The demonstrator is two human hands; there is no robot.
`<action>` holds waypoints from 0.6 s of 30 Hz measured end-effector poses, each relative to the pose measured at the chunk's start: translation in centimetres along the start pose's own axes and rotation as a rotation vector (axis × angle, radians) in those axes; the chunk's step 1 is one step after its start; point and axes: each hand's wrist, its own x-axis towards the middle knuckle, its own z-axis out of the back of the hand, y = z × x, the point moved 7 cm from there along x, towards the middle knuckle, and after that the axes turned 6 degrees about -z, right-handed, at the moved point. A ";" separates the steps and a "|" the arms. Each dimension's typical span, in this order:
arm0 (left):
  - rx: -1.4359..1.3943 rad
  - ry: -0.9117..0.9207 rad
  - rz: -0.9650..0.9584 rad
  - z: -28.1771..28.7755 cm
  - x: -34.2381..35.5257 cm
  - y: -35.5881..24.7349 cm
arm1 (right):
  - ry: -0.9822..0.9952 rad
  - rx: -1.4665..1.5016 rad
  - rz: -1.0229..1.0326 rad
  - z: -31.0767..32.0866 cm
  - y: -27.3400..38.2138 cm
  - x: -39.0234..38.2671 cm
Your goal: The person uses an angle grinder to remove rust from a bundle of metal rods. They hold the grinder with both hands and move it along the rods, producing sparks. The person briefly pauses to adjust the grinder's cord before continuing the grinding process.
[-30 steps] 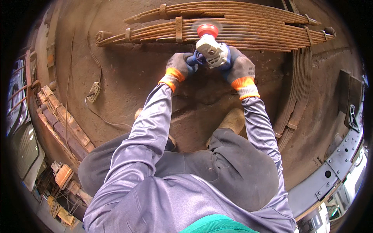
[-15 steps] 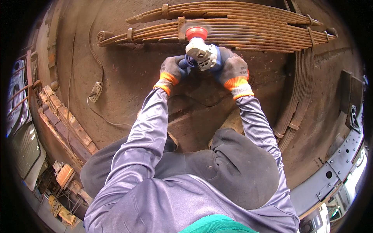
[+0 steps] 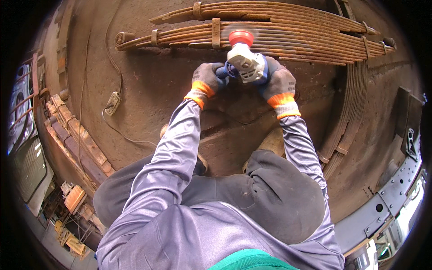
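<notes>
My gloved left hand (image 3: pixel 205 78) is closed on the blue side handle of an angle grinder (image 3: pixel 245 63) with a white gear head. My gloved right hand (image 3: pixel 279 80) grips the grinder's blue body. A red cup attachment (image 3: pixel 240 38), blurred by spinning, is over the rusty leaf spring pack (image 3: pixel 306 42) lying crosswise in front of me; whether it touches cannot be told. A second rusty pack (image 3: pixel 243 10) lies just beyond it, both with metal clamps.
A power strip (image 3: pixel 112 103) with cords lies left. Wooden beams (image 3: pixel 78 139) and vehicle panels (image 3: pixel 27 162) line the left. More stacked springs (image 3: pixel 351 103) lie lengthwise at right, near a grey bolted steel beam (image 3: pixel 390 198). My bent legs are below on the dirty floor (image 3: pixel 148 85).
The grinder moved left along the leaf spring, then back to the right, with both hands on it. The whole view has shifted slightly.
</notes>
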 end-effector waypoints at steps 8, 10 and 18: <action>0.000 0.001 -0.053 0.1 0.2 1.4 | 0.013 -0.034 -0.009 -1.0 0.3 0.0; 0.005 -0.012 -0.074 -0.2 0.5 0.4 | 0.004 -0.021 -0.013 0.0 0.0 0.0; -0.004 0.003 -0.110 -2.3 1.0 -2.9 | -0.024 0.041 -0.072 2.9 -2.3 -1.0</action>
